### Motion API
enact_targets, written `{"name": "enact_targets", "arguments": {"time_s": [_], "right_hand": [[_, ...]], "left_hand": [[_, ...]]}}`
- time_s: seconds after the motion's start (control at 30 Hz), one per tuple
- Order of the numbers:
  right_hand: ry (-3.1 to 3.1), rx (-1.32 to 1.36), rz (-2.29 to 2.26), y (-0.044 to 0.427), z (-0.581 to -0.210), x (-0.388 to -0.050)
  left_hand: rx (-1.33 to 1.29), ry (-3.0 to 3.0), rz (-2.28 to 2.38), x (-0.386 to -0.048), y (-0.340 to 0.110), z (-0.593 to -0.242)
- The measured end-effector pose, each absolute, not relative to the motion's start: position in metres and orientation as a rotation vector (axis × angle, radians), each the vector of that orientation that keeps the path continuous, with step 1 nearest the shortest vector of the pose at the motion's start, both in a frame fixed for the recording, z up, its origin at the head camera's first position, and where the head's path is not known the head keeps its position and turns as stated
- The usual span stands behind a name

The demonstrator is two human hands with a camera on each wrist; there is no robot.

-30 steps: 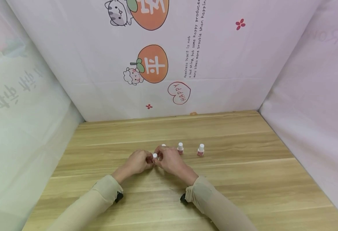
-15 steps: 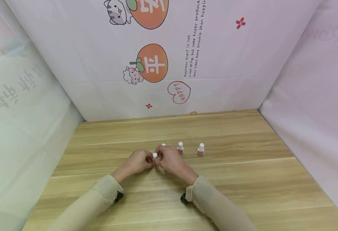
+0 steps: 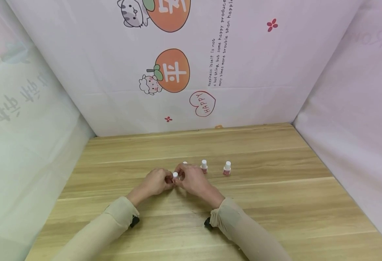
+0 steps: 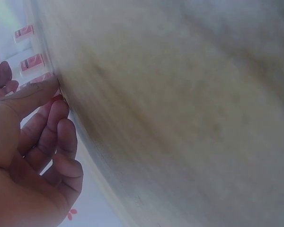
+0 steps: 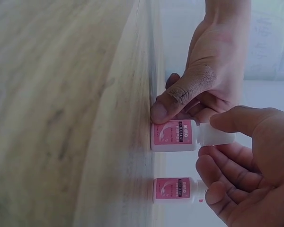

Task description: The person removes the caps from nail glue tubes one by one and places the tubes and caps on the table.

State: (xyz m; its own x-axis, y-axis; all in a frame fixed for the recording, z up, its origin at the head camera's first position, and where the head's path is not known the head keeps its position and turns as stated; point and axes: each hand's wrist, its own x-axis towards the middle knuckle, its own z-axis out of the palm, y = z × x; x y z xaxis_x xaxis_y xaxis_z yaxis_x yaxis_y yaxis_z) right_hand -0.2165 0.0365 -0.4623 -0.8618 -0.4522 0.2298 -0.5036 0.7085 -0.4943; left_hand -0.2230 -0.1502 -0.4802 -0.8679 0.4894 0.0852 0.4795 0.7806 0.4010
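A small nail glue bottle (image 5: 173, 135) with a pink label and white cap stands upright on the table between both hands. My left hand (image 3: 155, 182) holds the bottle's body low down, thumb and fingers on either side. My right hand (image 3: 194, 180) pinches the white cap (image 5: 215, 135) between thumb and fingers. In the head view only the cap top of this bottle shows; the hands hide its body. A second nail glue bottle (image 5: 173, 189) stands just beyond, partly hidden behind my right hand in the head view.
Two more such bottles stand to the right on the wood-grain table (image 3: 275, 203), a nearer-to-hand bottle (image 3: 204, 167) and a farther bottle (image 3: 227, 169). A white printed sheet (image 3: 243, 90) rises behind the table, with pale sheets at both sides.
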Motion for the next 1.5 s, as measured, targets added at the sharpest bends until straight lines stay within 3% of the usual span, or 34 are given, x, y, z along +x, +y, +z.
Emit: {"name": "enact_targets", "arguments": {"time_s": [1.5], "right_hand": [[-2.8, 0.79, 0.839, 0.0365, -0.4626, -0.2168]], "left_hand": [[0.796, 2.942, 0.669, -0.2229, -0.1501, -0.4803]]}}
